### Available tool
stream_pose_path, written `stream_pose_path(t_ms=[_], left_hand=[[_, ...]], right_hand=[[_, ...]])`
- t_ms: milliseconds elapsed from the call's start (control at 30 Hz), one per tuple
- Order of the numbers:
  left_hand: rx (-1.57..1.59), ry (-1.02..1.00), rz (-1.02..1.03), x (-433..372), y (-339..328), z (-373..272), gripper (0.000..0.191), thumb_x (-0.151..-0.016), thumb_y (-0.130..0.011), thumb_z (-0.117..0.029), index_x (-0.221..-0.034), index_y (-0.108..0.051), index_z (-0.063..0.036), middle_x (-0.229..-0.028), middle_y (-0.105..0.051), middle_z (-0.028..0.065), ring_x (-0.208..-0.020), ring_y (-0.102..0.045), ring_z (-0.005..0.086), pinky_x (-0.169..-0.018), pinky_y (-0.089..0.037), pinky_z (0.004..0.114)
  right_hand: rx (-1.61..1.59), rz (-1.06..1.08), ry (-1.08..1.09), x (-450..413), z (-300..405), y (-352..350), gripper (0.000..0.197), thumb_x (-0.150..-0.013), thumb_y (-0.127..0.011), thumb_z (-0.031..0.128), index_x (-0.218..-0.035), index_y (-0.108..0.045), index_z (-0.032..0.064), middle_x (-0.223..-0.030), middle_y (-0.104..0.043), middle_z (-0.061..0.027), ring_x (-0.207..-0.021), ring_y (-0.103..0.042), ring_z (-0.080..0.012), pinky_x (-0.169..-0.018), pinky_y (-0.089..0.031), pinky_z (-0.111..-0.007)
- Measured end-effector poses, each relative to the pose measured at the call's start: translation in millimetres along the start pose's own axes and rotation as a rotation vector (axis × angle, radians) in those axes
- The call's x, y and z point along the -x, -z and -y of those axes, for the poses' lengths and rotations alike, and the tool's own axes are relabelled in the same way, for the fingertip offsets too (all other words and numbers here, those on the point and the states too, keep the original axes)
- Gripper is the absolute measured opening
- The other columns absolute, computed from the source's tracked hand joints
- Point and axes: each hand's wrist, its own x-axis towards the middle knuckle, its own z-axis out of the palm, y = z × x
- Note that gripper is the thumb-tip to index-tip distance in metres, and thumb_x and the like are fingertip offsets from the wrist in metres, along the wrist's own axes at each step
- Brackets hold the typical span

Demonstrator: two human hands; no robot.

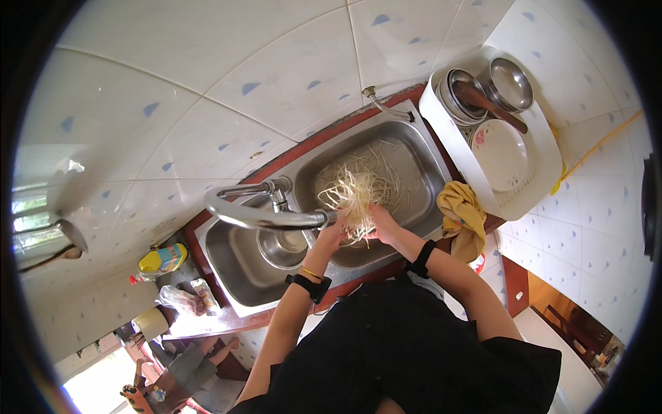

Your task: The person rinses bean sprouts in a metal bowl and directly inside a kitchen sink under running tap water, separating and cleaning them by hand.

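Both my hands lift a loose bundle of bean sprouts above the right basin of a stainless steel double sink. My left hand grips the bundle from its left side, partly hidden under the end of the chrome faucet. On the other side, my right hand holds the same sprouts with bent fingers. More sprouts lie scattered in water on the floor of that basin. A round metal bowl sits in the left basin below the faucet.
A white dish rack with bowls and a plate stands right of the sink. A yellow cloth drapes over the counter edge. On the left lie a yellow bottle and a plastic bag. Another person is at lower left.
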Motion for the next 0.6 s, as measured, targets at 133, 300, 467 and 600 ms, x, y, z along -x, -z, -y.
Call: stream_pose_path(t_ms=[133, 300, 467, 600], left_hand=[[-0.145, -0.111, -0.104, 49, -45, -35, 0.027, -0.084, -0.051, -0.025, -0.107, -0.042, -0.0172, -0.102, -0.049, -0.0036, -0.091, -0.048, 0.0102, -0.069, -0.043, 0.031], [-0.177, -0.323, -0.172, 70, -44, -32, 0.031, -0.08, -0.056, -0.019, -0.108, -0.042, -0.0131, -0.094, -0.05, -0.0021, -0.082, -0.048, 0.0078, -0.058, -0.041, 0.024], [-0.361, -0.446, -0.133, 86, -56, -46, 0.029, -0.081, -0.052, -0.014, -0.108, -0.041, -0.0105, -0.095, -0.051, 0.0001, -0.081, -0.049, 0.0078, -0.06, -0.042, 0.023], [-0.391, -0.451, -0.047, 98, -77, -62, 0.031, -0.083, -0.049, -0.014, -0.113, -0.041, -0.0091, -0.105, -0.048, 0.0005, -0.087, -0.047, 0.0079, -0.068, -0.042, 0.023]], right_hand=[[0.173, -0.047, 0.196, 21, 11, 8, 0.039, -0.084, -0.039, 0.037, -0.113, -0.042, 0.011, -0.111, -0.045, -0.0067, -0.102, -0.045, -0.0242, -0.077, -0.038, -0.053], [0.415, 0.016, 0.437, 61, 26, -9, 0.035, -0.083, -0.042, 0.029, -0.113, -0.043, 0.0109, -0.087, -0.047, -0.0009, -0.077, -0.045, -0.0111, -0.062, -0.044, -0.032], [0.423, 0.076, 0.564, 89, 33, -26, 0.041, -0.083, -0.045, 0.02, -0.123, -0.039, 0.0097, -0.082, -0.047, -0.0001, -0.061, -0.041, -0.0062, -0.051, -0.039, -0.023], [0.533, 0.114, 0.738, 84, 30, -34, 0.046, -0.081, -0.045, 0.015, -0.124, -0.036, 0.002, -0.068, -0.052, -0.0063, -0.051, -0.046, -0.0113, -0.046, -0.036, -0.025]])
